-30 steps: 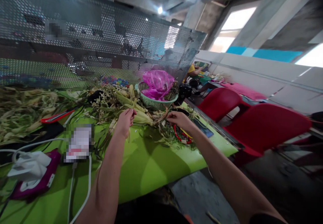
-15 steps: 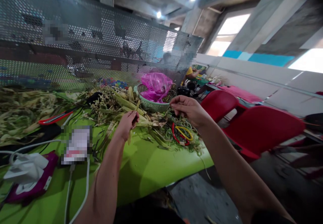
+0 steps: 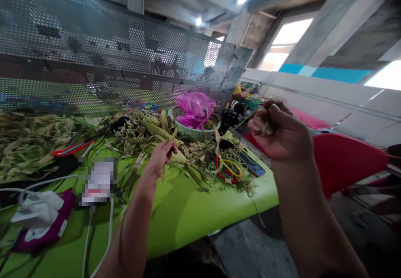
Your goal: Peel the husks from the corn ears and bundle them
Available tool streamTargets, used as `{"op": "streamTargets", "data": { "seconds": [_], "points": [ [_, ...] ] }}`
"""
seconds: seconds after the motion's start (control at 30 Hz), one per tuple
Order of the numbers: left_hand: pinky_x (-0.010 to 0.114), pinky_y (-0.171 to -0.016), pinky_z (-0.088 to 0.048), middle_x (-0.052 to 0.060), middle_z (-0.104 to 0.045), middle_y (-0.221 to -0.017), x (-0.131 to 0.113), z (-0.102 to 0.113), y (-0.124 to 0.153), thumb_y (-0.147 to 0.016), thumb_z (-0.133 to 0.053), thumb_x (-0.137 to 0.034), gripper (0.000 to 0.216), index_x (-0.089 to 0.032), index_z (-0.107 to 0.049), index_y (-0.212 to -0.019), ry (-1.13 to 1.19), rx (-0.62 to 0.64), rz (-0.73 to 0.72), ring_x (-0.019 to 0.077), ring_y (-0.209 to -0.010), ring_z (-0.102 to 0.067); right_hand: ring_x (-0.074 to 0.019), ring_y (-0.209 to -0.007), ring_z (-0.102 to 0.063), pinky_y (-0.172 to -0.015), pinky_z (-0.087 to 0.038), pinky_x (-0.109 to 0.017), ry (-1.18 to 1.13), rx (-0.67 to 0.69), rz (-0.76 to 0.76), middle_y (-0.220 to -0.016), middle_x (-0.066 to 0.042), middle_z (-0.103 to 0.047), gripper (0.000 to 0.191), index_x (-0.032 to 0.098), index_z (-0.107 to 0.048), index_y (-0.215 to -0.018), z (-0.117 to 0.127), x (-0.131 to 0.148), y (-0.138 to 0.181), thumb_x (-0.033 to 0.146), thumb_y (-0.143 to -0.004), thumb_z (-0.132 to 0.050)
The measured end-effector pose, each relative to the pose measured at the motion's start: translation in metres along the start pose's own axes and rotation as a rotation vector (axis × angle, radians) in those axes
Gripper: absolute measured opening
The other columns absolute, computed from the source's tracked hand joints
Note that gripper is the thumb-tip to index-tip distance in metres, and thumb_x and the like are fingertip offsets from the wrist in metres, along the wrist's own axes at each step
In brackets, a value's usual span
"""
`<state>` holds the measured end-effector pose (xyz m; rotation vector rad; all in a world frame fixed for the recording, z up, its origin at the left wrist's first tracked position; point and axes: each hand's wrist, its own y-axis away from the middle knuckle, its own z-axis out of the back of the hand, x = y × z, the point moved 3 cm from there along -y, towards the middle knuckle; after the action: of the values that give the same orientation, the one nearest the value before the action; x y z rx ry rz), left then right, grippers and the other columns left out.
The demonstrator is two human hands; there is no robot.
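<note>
My left hand (image 3: pixel 161 156) is closed on a corn cob in its husk (image 3: pixel 178 157), which lies on the lime green table (image 3: pixel 184 211). My right hand (image 3: pixel 277 131) is raised above the table's right end, fingers pinched on a strip of husk (image 3: pixel 216 141) that hangs down toward the cob. Loose husks and cobs (image 3: pixel 147 130) are piled just beyond my left hand.
A green basket with a pink plastic bag (image 3: pixel 194 110) stands behind the pile. Red and yellow rings (image 3: pixel 228 168) and a phone (image 3: pixel 250 163) lie at the right. A perforated metal screen (image 3: pixel 125 61) backs the table. Chargers, cables and a purple device (image 3: pixel 40 217) lie left. Red chairs (image 3: pixel 344 157) stand right.
My right hand has lifted from the table up and to the right, pulling a husk strip away from the cob. My left hand has stayed on the cob.
</note>
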<state>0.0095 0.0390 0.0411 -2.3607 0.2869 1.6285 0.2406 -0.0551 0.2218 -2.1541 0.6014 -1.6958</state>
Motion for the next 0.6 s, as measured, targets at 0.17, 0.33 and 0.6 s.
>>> {"op": "streamTargets", "data": {
  "seconds": [0.17, 0.33, 0.6],
  "points": [
    [0.019, -0.041, -0.023, -0.001, -0.055, -0.063, 0.002, 0.001, -0.002, -0.079, -0.057, -0.039, 0.027, -0.015, -0.057, -0.067, -0.022, -0.014, -0.011, 0.0043, -0.041, -0.033, -0.0117, -0.06, -0.065, -0.052, -0.05, -0.025, 0.138, 0.055, -0.031, -0.092, -0.003, -0.074, 0.02, 0.02, -0.07, -0.092, 0.011, 0.0, -0.001, 0.028, -0.073, -0.07],
    [0.019, -0.04, -0.021, -0.001, -0.055, -0.062, 0.001, 0.001, -0.002, -0.079, -0.058, -0.04, 0.026, -0.016, -0.055, -0.069, 0.037, -0.008, 0.0, 0.0037, -0.04, -0.03, -0.011, -0.057, -0.063, -0.05, -0.048, -0.024, 0.257, -0.048, 0.096, -0.082, -0.002, -0.074, 0.021, 0.021, -0.071, -0.083, 0.025, 0.004, -0.004, 0.023, -0.065, -0.081],
    [0.02, -0.04, -0.021, 0.0, -0.054, -0.061, -0.007, -0.003, 0.003, -0.079, -0.061, -0.038, 0.025, -0.016, -0.054, -0.068, 0.079, -0.034, 0.013, 0.0038, -0.041, -0.029, -0.0036, -0.042, -0.041, -0.041, -0.022, -0.025, 0.378, -0.345, 0.328, -0.073, -0.002, -0.065, 0.019, 0.021, -0.06, -0.064, 0.067, 0.054, -0.009, 0.02, -0.071, -0.078]
  ]
}}
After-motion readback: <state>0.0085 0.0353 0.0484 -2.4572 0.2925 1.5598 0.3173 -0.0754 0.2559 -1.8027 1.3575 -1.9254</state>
